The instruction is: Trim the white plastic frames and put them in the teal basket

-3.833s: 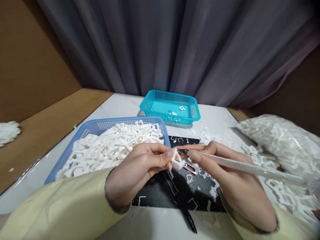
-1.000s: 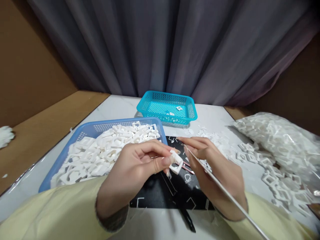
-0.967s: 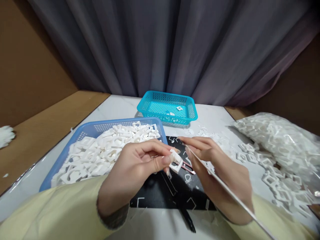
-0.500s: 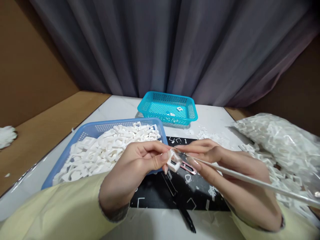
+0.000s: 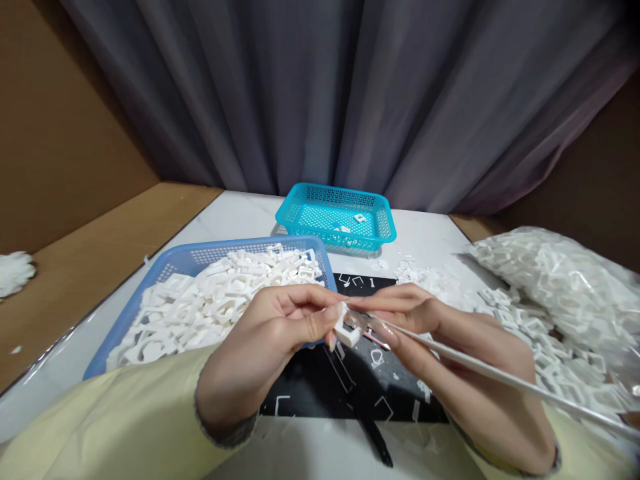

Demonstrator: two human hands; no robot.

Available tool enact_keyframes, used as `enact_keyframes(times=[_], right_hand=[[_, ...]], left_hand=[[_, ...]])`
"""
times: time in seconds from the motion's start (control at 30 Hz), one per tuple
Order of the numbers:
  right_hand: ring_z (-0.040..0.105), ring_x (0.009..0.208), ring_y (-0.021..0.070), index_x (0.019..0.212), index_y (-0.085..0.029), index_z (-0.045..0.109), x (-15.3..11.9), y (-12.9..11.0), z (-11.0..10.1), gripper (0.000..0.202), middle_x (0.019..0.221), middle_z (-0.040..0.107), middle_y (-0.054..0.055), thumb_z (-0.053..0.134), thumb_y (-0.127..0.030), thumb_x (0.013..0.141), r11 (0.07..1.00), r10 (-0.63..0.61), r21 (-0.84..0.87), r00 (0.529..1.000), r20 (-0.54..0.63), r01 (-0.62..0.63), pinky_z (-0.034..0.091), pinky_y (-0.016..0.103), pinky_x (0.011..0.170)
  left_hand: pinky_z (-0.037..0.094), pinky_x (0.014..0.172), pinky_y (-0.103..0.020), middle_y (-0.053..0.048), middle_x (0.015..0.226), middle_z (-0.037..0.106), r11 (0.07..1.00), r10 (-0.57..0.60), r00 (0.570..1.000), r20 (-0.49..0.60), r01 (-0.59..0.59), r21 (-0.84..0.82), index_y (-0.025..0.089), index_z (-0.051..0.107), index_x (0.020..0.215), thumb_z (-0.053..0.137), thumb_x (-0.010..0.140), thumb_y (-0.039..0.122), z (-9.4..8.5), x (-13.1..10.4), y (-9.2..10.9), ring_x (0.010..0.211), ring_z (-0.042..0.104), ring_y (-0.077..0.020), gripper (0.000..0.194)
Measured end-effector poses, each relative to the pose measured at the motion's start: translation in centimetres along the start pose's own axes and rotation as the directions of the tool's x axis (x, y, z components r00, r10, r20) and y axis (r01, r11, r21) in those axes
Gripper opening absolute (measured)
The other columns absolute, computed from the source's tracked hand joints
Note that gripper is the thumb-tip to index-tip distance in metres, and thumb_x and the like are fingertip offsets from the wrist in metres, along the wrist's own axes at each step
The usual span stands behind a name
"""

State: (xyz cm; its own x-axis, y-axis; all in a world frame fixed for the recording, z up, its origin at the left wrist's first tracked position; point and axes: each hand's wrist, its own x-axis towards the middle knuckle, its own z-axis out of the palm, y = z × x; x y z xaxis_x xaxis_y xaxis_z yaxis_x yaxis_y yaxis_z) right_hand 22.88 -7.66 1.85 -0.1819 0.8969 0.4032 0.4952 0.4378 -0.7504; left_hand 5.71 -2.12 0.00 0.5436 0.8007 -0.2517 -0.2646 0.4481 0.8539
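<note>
My left hand (image 5: 280, 333) pinches a small white plastic frame piece (image 5: 346, 330) between thumb and fingers, above the black mat (image 5: 310, 393). My right hand (image 5: 460, 360) is closed around a slim tool with a long pale shaft (image 5: 480, 360). The tool's front end is at the right side of the white piece, and the fingertips of both hands nearly meet there. Whether the tip touches the piece is hard to make out. Below the hands lie a black-handled tool (image 5: 371, 433) and a partly hidden pink item (image 5: 376, 339).
A blue basket (image 5: 173, 252) heaped with white pieces stands at left. The turquoise basket (image 5: 285, 212) behind holds a few pieces. At right a clear bag (image 5: 560, 280) of white pieces lies beside a loose pile (image 5: 545, 347). White scraps (image 5: 425, 277) litter the table and mat.
My right hand has shifted slightly left, bringing its fingertips and the tool closer to the white piece. The piece has turned a little in my left hand, which otherwise stays put.
</note>
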Motion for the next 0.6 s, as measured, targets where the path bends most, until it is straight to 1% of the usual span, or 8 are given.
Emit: enact_keyframes(times=[0.13, 0.23, 0.33, 0.47, 0.6], right_hand=[[0.060, 0.094, 0.0122, 0.082, -0.018, 0.062, -0.04, -0.18, 0.08, 0.011, 0.104, 0.064, 0.003, 0.052, -0.014, 0.083, 1.000, 0.024, 0.004, 1.000, 0.009, -0.024, 0.050, 0.020, 0.077], [0.059, 0.094, 0.0116, 0.084, -0.018, 0.062, -0.02, -0.13, 0.26, 0.012, 0.104, 0.064, 0.003, 0.052, -0.013, 0.083, 1.000, 0.023, -0.015, 1.000, -0.013, -0.023, 0.049, 0.020, 0.077], [0.059, 0.094, 0.0123, 0.084, -0.018, 0.062, -0.06, 0.07, 0.47, 0.011, 0.104, 0.064, 0.004, 0.052, -0.013, 0.083, 1.000, 0.008, -0.021, 1.000, -0.028, -0.009, 0.049, 0.021, 0.078], [0.059, 0.095, 0.0149, 0.083, -0.019, 0.061, -0.23, 0.20, 0.63, 0.011, 0.105, 0.063, 0.004, 0.051, -0.013, 0.083, 1.000, 0.013, -0.005, 0.999, -0.035, -0.013, 0.050, 0.026, 0.076], [0.059, 0.095, 0.0155, 0.084, -0.019, 0.060, -0.39, 0.13, 0.57, 0.011, 0.106, 0.063, 0.005, 0.050, -0.013, 0.084, 1.000, 0.020, 0.018, 0.999, -0.032, -0.020, 0.051, 0.026, 0.074]], left_hand=[[0.038, 0.051, -0.014, 0.001, 0.056, 0.060, 1.000, 0.015, 1.000, -0.016, -0.014, 0.024, 0.012, 0.068, 0.070, 0.066, 0.070, 0.012, 0.02, 0.06, -0.01, 0.052, 0.051, -0.0054, 0.002], [0.038, 0.052, -0.014, 0.001, 0.057, 0.061, 0.998, 0.032, 0.999, -0.008, -0.031, 0.045, 0.012, 0.069, 0.071, 0.065, 0.070, 0.010, 0.01, 0.13, -0.05, 0.053, 0.051, -0.0055, 0.004], [0.037, 0.051, -0.014, 0.002, 0.057, 0.061, 0.998, 0.039, 0.999, 0.005, -0.039, 0.051, 0.013, 0.069, 0.071, 0.065, 0.070, 0.009, -0.06, 0.17, -0.09, 0.053, 0.051, -0.0052, 0.006], [0.037, 0.051, -0.014, 0.002, 0.057, 0.060, 0.997, 0.039, 0.999, -0.009, -0.038, 0.060, 0.013, 0.069, 0.072, 0.065, 0.071, 0.011, -0.19, 0.10, -0.12, 0.053, 0.051, -0.0055, 0.005], [0.036, 0.052, -0.015, 0.001, 0.057, 0.060, 0.996, 0.033, 0.999, -0.025, -0.031, 0.083, 0.013, 0.068, 0.069, 0.064, 0.072, 0.013, -0.16, 0.02, -0.13, 0.055, 0.051, -0.0059, 0.004]])
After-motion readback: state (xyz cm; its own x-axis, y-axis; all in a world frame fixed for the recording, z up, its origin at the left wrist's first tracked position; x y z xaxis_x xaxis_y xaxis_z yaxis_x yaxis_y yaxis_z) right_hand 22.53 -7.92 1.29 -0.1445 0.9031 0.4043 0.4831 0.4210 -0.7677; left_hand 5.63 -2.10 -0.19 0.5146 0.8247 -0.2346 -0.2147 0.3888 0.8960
